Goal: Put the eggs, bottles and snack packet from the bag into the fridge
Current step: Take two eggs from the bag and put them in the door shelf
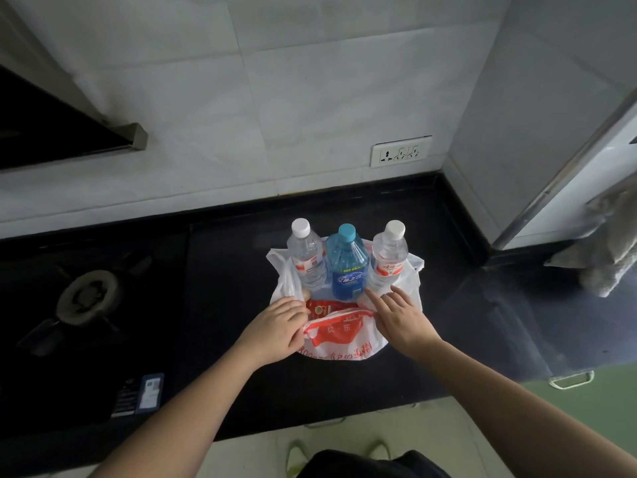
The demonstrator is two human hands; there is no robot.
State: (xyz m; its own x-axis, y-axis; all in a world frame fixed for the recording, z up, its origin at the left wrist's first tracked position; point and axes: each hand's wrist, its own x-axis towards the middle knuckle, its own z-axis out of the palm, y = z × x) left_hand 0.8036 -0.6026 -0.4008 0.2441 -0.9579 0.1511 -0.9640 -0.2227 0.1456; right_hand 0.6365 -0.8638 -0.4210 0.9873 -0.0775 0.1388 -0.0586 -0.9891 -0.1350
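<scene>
**Bag being opened, nothing unpacked yet**

Still at the first step: spreading the mouth of the white plastic bag point(339, 343) on the black counter point(234, 288). Left hand point(275, 331) gripping the near-left rim, fingers curled on the plastic. Right hand point(396, 317) resting on the near-right rim, fingers fairly straight and pointing toward the bottles; real grip hard to tell. Three bottles upright inside at the back: clear one point(306, 260), blue one point(346, 267), second clear one point(388, 258). Red snack packet point(324, 308) lying in front of them. Eggs not clearly visible.

Next, probably: lift one bottle straight up, clear of the loose plastic. Open counter left of the bag, gas burner point(90, 295) farther left; wall corner close behind and right; counter edge just below the wrists.
</scene>
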